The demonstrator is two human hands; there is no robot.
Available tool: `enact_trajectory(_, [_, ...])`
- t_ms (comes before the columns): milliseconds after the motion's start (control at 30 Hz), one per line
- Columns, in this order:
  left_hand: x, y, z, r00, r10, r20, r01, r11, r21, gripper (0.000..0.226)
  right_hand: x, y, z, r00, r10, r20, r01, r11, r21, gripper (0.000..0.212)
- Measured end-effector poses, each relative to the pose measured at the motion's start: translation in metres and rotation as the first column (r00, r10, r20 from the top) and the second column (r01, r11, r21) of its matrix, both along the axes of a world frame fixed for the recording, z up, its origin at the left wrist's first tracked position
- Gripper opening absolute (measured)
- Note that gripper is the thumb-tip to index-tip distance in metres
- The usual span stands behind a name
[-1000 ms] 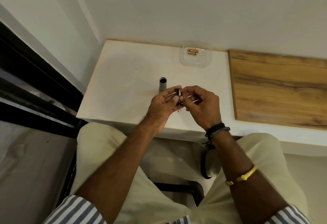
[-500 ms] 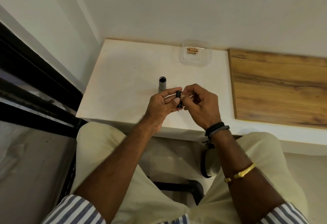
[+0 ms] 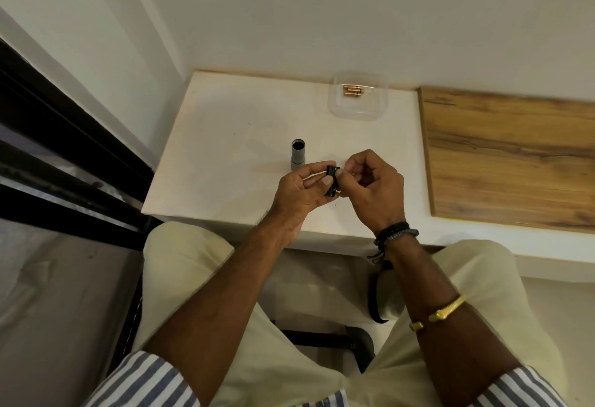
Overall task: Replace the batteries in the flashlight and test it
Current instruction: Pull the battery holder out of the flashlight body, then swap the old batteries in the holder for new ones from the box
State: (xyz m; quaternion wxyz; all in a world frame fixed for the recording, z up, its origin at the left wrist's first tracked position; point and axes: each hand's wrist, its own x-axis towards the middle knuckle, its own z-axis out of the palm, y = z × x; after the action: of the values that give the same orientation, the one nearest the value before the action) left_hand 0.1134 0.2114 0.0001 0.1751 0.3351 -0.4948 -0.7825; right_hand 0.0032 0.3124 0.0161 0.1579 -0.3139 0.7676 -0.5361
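Note:
A grey flashlight body point(image 3: 297, 155) stands upright on the white table point(image 3: 231, 136), its open dark end facing up. Just to its right, my left hand point(image 3: 301, 192) grips a small black battery holder point(image 3: 332, 181) between thumb and fingers. My right hand point(image 3: 373, 184) pinches the holder's right side with thumb and forefinger; whether a battery sits under those fingertips is hidden. A clear plastic box point(image 3: 357, 109) at the table's far edge holds a few copper-coloured batteries point(image 3: 353, 91).
A wooden board point(image 3: 512, 155) lies on the surface to the right of the table. A dark window frame point(image 3: 64, 149) runs along the left. My knees in light trousers sit below the table's front edge, with a black chair frame between them.
Both hands have shifted slightly lower and turned the black holder; the copper glint seen at its top a second ago no longer shows. The flashlight body and box have not moved.

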Motion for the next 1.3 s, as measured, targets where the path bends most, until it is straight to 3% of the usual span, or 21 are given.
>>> enact_trajectory(133, [-0.002,0.000,-0.001,0.997,0.075,-0.029,-0.072,0.991,0.112,0.027,-0.002,0.000,-0.002,0.970,-0.028,0.240,0.052,0.994,-0.095,0.010])
enact_trajectory(267, [-0.002,-0.005,0.003,0.989,0.129,-0.074,-0.111,0.971,0.210,0.027,-0.006,0.002,0.003,0.791,-0.003,0.611,0.171,0.961,-0.217,0.010])
enact_trajectory(367, [-0.003,-0.006,0.004,0.989,0.121,-0.090,-0.095,0.963,0.251,0.028,-0.008,0.002,0.001,0.680,0.022,0.733,0.230,0.943,-0.242,0.009])
enact_trajectory(433, [-0.004,-0.005,0.004,0.989,0.114,-0.095,-0.085,0.960,0.268,0.029,-0.012,0.001,-0.005,0.663,-0.033,0.748,0.281,0.937,-0.208,0.007])
enact_trajectory(600, [-0.004,-0.004,0.001,0.988,0.109,-0.107,-0.077,0.960,0.268,0.030,-0.042,-0.002,-0.027,0.733,-0.321,0.600,0.414,0.910,-0.018,0.009])
enact_trajectory(767, [-0.006,-0.004,-0.004,0.986,0.122,-0.111,-0.091,0.964,0.251,0.028,-0.079,-0.010,-0.059,0.839,-0.474,0.267,0.421,0.877,0.232,0.016])
enact_trajectory(933, [-0.007,-0.006,-0.009,0.983,0.152,-0.101,-0.126,0.965,0.231,0.029,-0.088,-0.023,-0.069,0.951,-0.308,-0.015,0.287,0.866,0.410,0.023])
enact_trajectory(1200, [-0.007,-0.005,-0.010,0.990,0.130,-0.055,-0.120,0.979,0.162,0.029,-0.089,-0.032,-0.079,0.980,-0.145,-0.138,0.195,0.851,0.487,0.020])
enact_trajectory(1300, [-0.007,-0.005,-0.009,0.990,0.129,-0.064,-0.116,0.978,0.175,0.030,-0.087,-0.028,-0.076,0.980,-0.153,-0.127,0.196,0.859,0.472,0.022])
